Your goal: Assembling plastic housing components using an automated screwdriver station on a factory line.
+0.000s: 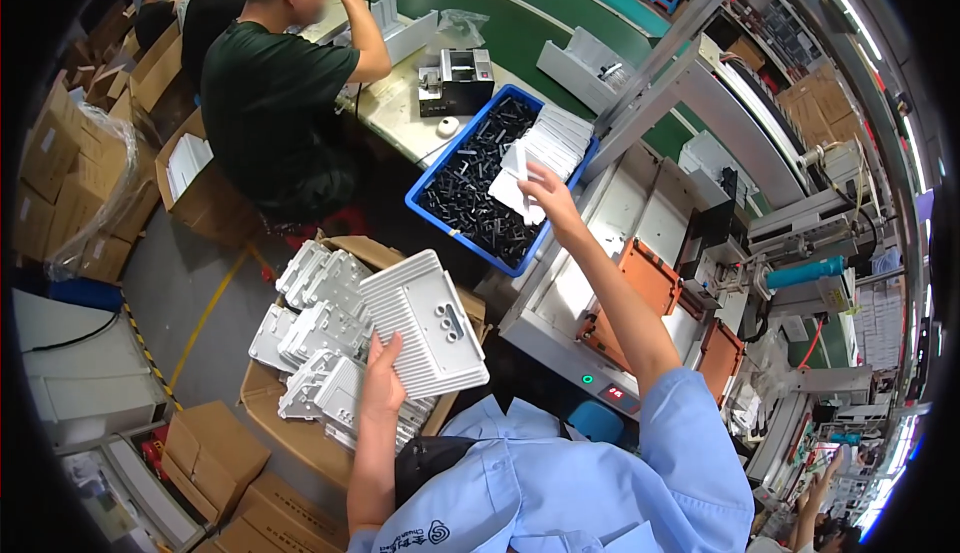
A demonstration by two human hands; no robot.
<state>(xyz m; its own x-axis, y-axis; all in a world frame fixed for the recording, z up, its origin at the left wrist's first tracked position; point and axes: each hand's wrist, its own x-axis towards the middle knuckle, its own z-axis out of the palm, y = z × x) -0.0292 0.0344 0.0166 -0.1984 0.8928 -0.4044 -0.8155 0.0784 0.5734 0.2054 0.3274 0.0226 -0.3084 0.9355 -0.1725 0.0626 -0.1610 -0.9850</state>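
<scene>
My left hand (383,380) holds the ribbed white housing (425,318) by its near-left edge, thumb over the ribs, above the carton (285,441) of similar castings (325,333). My right hand (545,193) has its fingers close together at the thin white plates (505,191) in the blue bin (462,240) (I can't tell whether it grips one). For plates this thin I'd judge a light fingertip pinch best, with the left grip firm and clear of the round holes. The housing's ribbed face points up; its long axis runs from far-left to near-right, holes along the right side.
</scene>
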